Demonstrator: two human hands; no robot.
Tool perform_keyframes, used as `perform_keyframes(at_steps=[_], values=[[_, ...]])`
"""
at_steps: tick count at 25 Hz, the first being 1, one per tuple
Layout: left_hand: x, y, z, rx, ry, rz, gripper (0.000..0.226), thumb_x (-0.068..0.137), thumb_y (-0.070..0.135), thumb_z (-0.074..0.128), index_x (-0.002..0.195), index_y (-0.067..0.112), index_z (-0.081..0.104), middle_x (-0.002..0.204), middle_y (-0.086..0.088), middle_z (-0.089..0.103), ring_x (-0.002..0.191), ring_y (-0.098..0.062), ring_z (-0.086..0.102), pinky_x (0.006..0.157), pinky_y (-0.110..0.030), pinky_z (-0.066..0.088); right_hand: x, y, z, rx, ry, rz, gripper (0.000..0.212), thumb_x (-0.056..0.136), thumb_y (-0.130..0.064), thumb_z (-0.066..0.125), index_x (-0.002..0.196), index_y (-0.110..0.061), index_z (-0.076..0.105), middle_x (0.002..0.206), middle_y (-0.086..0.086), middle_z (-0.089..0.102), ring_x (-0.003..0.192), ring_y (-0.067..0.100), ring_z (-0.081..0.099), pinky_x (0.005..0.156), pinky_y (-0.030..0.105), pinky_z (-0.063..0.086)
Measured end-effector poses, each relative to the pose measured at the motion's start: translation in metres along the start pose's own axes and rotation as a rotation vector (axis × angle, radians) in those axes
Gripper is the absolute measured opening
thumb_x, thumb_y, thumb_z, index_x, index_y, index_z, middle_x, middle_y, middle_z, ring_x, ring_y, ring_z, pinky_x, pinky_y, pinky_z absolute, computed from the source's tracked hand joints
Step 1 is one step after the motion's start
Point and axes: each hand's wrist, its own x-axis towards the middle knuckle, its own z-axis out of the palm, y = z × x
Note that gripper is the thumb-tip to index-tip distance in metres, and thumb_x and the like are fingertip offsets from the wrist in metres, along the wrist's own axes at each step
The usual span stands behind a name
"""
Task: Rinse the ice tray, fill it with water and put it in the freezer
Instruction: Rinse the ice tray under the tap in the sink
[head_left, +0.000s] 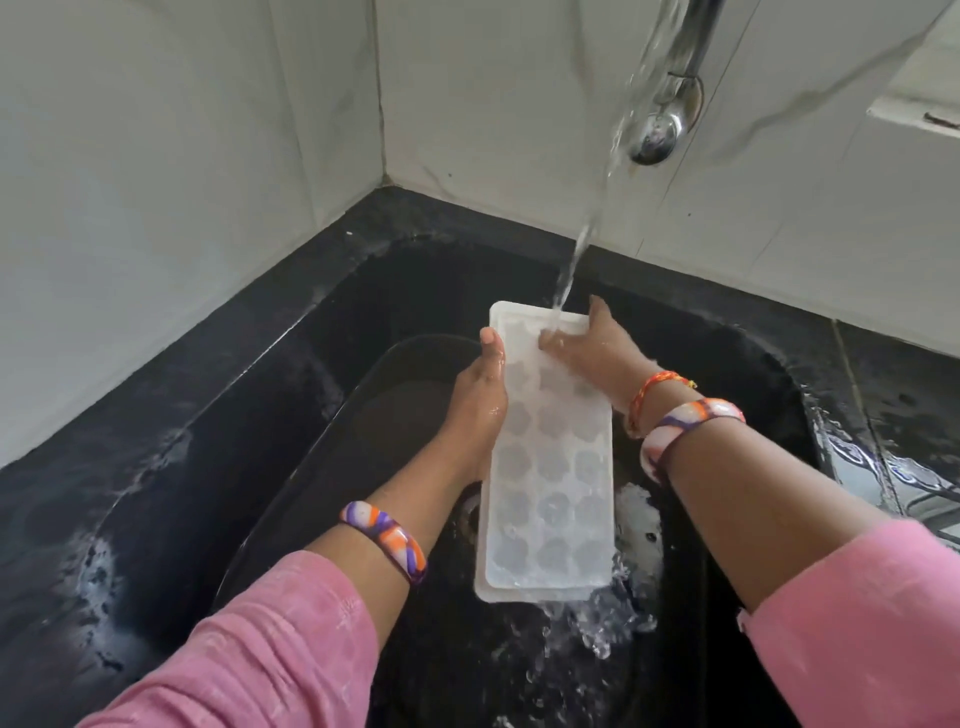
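A long white ice tray (550, 467) with round cells is held lengthwise over the black sink (332, 312), tilted with its near end lower. My left hand (480, 395) grips its left edge, thumb on the rim. My right hand (587, 348) lies on the tray's far end, fingers spread on the cells and thumb over the far right corner. Water from the chrome tap (662, 119) falls on the tray's far end beside my right fingers and runs off the near end, splashing into the sink.
A dark transparent container (363, 415) holding water sits in the sink under my left hand. Black wet countertop (130, 415) surrounds the basin. White tiled walls (156, 156) meet in a corner behind. A white ledge (914, 109) is at the upper right.
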Motion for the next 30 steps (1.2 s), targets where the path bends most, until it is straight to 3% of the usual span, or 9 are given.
perform_keyframes(at_steps=[3, 5, 8, 10, 12, 16, 22, 25, 30], values=[[0.000, -0.001, 0.001, 0.021, -0.007, -0.007, 0.075, 0.085, 0.071, 0.025, 0.124, 0.017, 0.058, 0.122, -0.009, 0.065, 0.112, -0.028, 0.061, 0.101, -0.049, 0.047, 0.000, -0.009, -0.011, -0.218, 0.120, -0.075, 0.101, 0.078, -0.034, 0.068, 0.151, -0.020, 0.001, 0.156, 0.012, 0.015, 0.139, 0.037, 0.025, 0.104, 0.058, 0.037], [0.001, -0.001, 0.000, -0.038, -0.002, -0.034, 0.067, 0.090, 0.065, 0.024, 0.121, 0.016, 0.059, 0.120, -0.009, 0.066, 0.109, -0.028, 0.063, 0.098, -0.048, 0.049, -0.002, -0.011, -0.002, -0.072, 0.069, -0.084, 0.095, 0.080, -0.034, 0.065, 0.151, -0.023, 0.002, 0.157, 0.010, 0.012, 0.138, 0.038, 0.027, 0.100, 0.056, 0.043], [0.000, 0.003, -0.003, -0.036, 0.035, -0.020, 0.066, 0.092, 0.062, 0.024, 0.123, 0.015, 0.059, 0.120, -0.010, 0.066, 0.108, -0.027, 0.063, 0.097, -0.045, 0.050, -0.002, -0.006, -0.002, 0.025, -0.064, -0.020, 0.078, 0.080, -0.041, 0.063, 0.145, -0.018, 0.026, 0.143, 0.014, 0.039, 0.114, 0.032, 0.053, 0.089, 0.045, 0.052], [-0.001, 0.004, 0.000, -0.028, 0.019, -0.016, 0.066, 0.093, 0.060, 0.023, 0.127, 0.015, 0.056, 0.122, -0.010, 0.065, 0.110, -0.026, 0.063, 0.097, -0.044, 0.050, -0.002, -0.010, -0.010, -0.134, 0.048, -0.101, 0.063, 0.080, -0.039, 0.062, 0.134, -0.015, 0.040, 0.133, 0.012, 0.049, 0.109, 0.032, 0.056, 0.090, 0.045, 0.050], [-0.001, 0.003, 0.001, -0.074, -0.022, -0.026, 0.066, 0.093, 0.060, 0.023, 0.130, 0.016, 0.053, 0.122, -0.010, 0.064, 0.108, -0.026, 0.063, 0.095, -0.044, 0.051, -0.004, -0.015, -0.008, -0.209, 0.172, -0.188, 0.058, 0.082, -0.035, 0.057, 0.135, -0.017, 0.040, 0.137, 0.011, 0.043, 0.117, 0.035, 0.051, 0.095, 0.048, 0.046], [0.002, 0.004, -0.005, -0.066, 0.006, 0.033, 0.063, 0.093, 0.060, 0.024, 0.131, 0.018, 0.052, 0.123, -0.007, 0.064, 0.108, -0.023, 0.063, 0.094, -0.042, 0.051, -0.009, -0.013, -0.002, -0.065, 0.007, -0.156, 0.062, 0.088, -0.033, 0.057, 0.143, -0.016, 0.033, 0.146, 0.010, 0.027, 0.110, 0.036, 0.055, 0.077, 0.043, 0.057], [0.002, -0.004, 0.005, -0.201, -0.082, -0.006, 0.056, 0.094, 0.056, 0.029, 0.135, 0.022, 0.047, 0.129, -0.009, 0.061, 0.115, -0.028, 0.061, 0.100, -0.049, 0.047, -0.010, -0.006, -0.007, -0.138, 0.026, -0.152, 0.075, 0.093, -0.027, 0.051, 0.151, -0.020, 0.005, 0.157, 0.013, 0.007, 0.132, 0.040, 0.038, 0.100, 0.048, 0.045], [0.004, -0.011, 0.009, -0.204, -0.107, 0.002, 0.055, 0.096, 0.055, 0.028, 0.134, 0.022, 0.048, 0.129, -0.010, 0.061, 0.115, -0.028, 0.061, 0.099, -0.049, 0.048, -0.014, 0.001, -0.005, -0.046, 0.027, -0.069, 0.074, 0.091, -0.036, 0.048, 0.151, -0.024, 0.007, 0.156, 0.008, 0.010, 0.140, 0.035, 0.018, 0.108, 0.055, 0.033], [0.004, -0.018, 0.015, -0.174, -0.169, 0.034, 0.057, 0.095, 0.057, 0.026, 0.138, 0.024, 0.045, 0.133, -0.011, 0.058, 0.120, -0.027, 0.058, 0.102, -0.050, 0.046, -0.018, 0.000, 0.000, -0.199, 0.062, -0.039, 0.086, 0.079, -0.053, 0.057, 0.149, -0.026, 0.015, 0.155, 0.008, 0.019, 0.142, 0.033, 0.015, 0.109, 0.055, 0.021]])
